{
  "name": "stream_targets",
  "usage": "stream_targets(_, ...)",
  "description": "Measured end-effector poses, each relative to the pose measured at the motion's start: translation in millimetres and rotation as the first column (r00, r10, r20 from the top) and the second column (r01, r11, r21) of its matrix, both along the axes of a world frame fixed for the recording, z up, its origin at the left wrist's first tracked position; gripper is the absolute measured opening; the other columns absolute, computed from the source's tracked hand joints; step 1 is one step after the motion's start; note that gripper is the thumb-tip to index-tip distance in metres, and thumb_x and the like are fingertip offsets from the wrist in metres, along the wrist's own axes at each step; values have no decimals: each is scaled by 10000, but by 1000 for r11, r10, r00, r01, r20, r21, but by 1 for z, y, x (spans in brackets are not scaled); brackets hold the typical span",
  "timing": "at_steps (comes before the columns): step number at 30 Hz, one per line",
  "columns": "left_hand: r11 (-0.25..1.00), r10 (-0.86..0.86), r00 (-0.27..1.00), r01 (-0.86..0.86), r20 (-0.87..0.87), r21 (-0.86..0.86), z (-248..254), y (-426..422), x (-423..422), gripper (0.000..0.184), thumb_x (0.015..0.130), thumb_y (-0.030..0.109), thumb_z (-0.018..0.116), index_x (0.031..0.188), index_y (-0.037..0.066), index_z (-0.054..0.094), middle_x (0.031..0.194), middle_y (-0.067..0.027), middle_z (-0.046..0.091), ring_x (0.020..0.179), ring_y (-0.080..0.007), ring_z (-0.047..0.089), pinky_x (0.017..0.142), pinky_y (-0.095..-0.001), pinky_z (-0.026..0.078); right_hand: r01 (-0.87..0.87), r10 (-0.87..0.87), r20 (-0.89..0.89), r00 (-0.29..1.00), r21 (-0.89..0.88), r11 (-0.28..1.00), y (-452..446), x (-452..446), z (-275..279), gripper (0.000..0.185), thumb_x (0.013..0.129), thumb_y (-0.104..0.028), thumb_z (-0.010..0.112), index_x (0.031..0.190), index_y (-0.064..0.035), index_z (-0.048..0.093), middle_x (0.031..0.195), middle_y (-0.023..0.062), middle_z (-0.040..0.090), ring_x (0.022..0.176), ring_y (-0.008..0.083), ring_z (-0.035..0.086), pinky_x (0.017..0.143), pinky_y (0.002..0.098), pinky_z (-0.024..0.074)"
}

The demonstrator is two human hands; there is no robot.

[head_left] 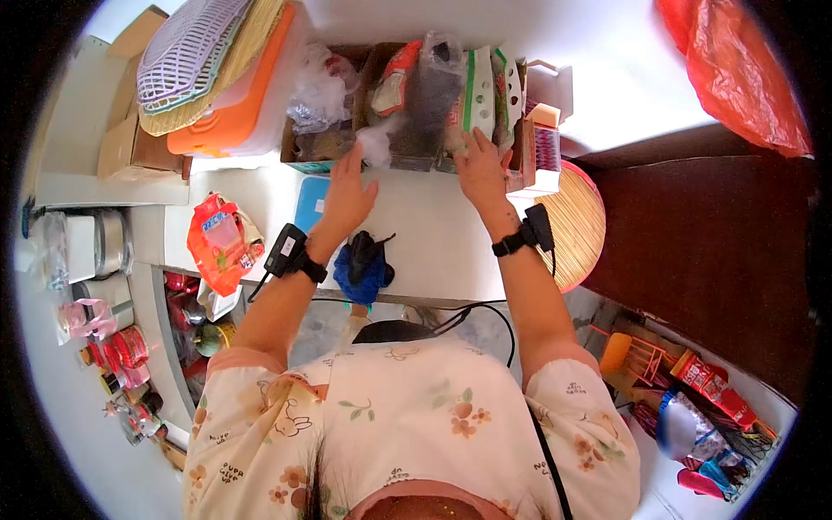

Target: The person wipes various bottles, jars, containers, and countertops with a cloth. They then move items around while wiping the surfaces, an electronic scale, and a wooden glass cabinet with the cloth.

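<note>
Both my hands reach to a long cardboard box [414,162] at the back of the white counter. My left hand [348,192] lies against the box's front edge, fingers stretched out and thumb apart. Beside it are a clump of clear plastic bags [319,91] and a small whitish bag [375,145]. My right hand [482,173] has its fingers spread at the front of a white and green packet [478,87] standing in the box; whether it presses on the packet or the box rim I cannot tell. A red and white packet [396,78] and a dark bag [436,95] stand between the hands.
An orange bin [234,126] with purple baskets [186,52] on top stands left. On the counter are a red-orange bag [224,243], a blue flat item [312,206] and a blue and black cloth bundle [364,269]. A round woven tray [572,227] leans right, by a dark brown panel [693,251].
</note>
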State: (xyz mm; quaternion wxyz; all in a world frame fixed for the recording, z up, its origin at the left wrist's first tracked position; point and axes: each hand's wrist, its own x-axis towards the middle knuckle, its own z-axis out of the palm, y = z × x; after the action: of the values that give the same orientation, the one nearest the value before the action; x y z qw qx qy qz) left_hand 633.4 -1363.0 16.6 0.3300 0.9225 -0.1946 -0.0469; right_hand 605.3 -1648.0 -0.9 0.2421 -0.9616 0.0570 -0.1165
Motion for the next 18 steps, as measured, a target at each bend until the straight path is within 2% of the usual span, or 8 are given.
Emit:
stream_targets(2, 1000, 11, 1000, -12, 9, 14, 2, 2, -6, 747, 886, 140, 679, 1519, -11, 312, 1474, -274, 425, 1356, -466, 404, 1147, -500, 358, 23, -17, -64, 998, 86, 996, -8, 7, -23, 511, 917, -180, 639, 1390, -8, 549, 1468, 258, 483, 1306, 442, 474, 1119, 496, 395)
stream_targets(5, 997, 76, 994, -77, 76, 12, 3, 8, -22, 707, 884, 140, 677, 1493, -14, 352, 1473, -274, 426, 1348, -458, 420, 1144, -485, 364, -57, 57, 7, 998, 132, 990, -9, 8, -14, 470, 909, -153, 638, 1348, 1, 570, 1428, 250, 511, 1295, 441, 478, 1114, 502, 395)
stream_targets(8, 995, 18, 1000, -20, 22, 97, -6, 27, -58, 700, 871, 140, 692, 1481, -7, 381, 1442, -269, 446, 1320, -438, 449, 1108, -473, 409, 1, -13, 198, 980, 61, 998, 11, -16, 39, 388, 893, -76, 616, 1273, 1, 596, 1362, 240, 543, 1264, 415, 503, 1105, 490, 399)
stream_targets(11, 964, -125, 967, 170, -220, 203, -31, 48, -114, 711, 840, 134, 733, 1469, 27, 418, 1394, -272, 467, 1270, -454, 475, 1053, -495, 458, -165, 109, 345, 932, 140, 976, 21, -55, 54, 391, 853, 3, 592, 1244, -14, 599, 1316, 253, 560, 1188, 434, 538, 1062, 526, 426)
stream_targets(13, 926, -105, 975, 169, -197, 338, -22, 39, -138, 711, 818, 131, 757, 1454, 57, 449, 1372, -272, 472, 1251, -467, 477, 1022, -503, 481, -194, 137, 282, 950, 183, 964, 27, -84, 53, 375, 846, 39, 569, 1213, -22, 610, 1281, 213, 584, 1184, 407, 541, 1053, 489, 434)
stream_targets(16, 895, -94, 973, 176, -212, 410, -63, 52, -172, 785, 774, 101, 788, 1474, 101, 432, 1424, -314, 396, 1262, -515, 438, 1032, -529, 478, -255, 236, 96, 967, 311, 916, 37, -131, 34, 390, 846, 64, 549, 1220, -24, 615, 1236, 176, 622, 1172, 382, 558, 1033, 449, 453)
stream_targets(17, 889, -43, 960, 164, -278, 428, -73, 43, -167, 716, 773, 76, 768, 1425, 89, 473, 1357, -305, 433, 1239, -510, 454, 1004, -539, 491, -248, 256, 23, 967, 344, 906, 38, -143, 36, 378, 867, 57, 546, 1229, -29, 618, 1240, 180, 618, 1161, 372, 566, 1013, 438, 475)
stream_targets(18, 913, -5, 969, 106, -249, 394, -72, 34, -167, 617, 794, 63, 742, 1368, 79, 514, 1294, -288, 469, 1216, -506, 471, 986, -535, 495, -225, 269, -59, 961, 393, 892, 39, -153, 27, 374, 876, 50, 548, 1236, -28, 615, 1235, 175, 622, 1156, 364, 572, 1002, 428, 485)
